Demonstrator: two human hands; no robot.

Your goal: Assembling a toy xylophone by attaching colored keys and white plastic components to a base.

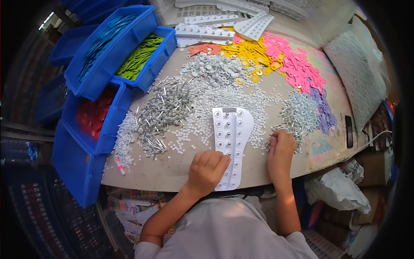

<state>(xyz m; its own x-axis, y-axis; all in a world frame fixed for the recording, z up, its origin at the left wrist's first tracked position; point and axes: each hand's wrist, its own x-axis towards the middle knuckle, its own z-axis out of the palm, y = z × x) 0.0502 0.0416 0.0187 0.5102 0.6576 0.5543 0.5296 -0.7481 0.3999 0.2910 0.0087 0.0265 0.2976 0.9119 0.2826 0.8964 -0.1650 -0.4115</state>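
Observation:
A white plastic tray (236,129) with rows of round seats and a middle line of metal pins lies in front of me, its near end at the table edge. My left hand (208,172) is at its left side, fingers curled and pinched by one of the metal pins; anything between them is hidden. To the right of the tray, my right hand (282,152) has its fingertips pressed together at the near edge of a pile of small pale parts and metal pins (297,110). What those fingers hold is too small to make out.
Small white discs (215,101), white rings (211,64) and metal pins (168,108) cover the middle. Beyond are yellow (243,49), pink (297,64) and purple tabs (324,113). Blue bins (79,159) stack at left. More white trays (205,34) lie at back; a dark phone-like object (349,131) is right.

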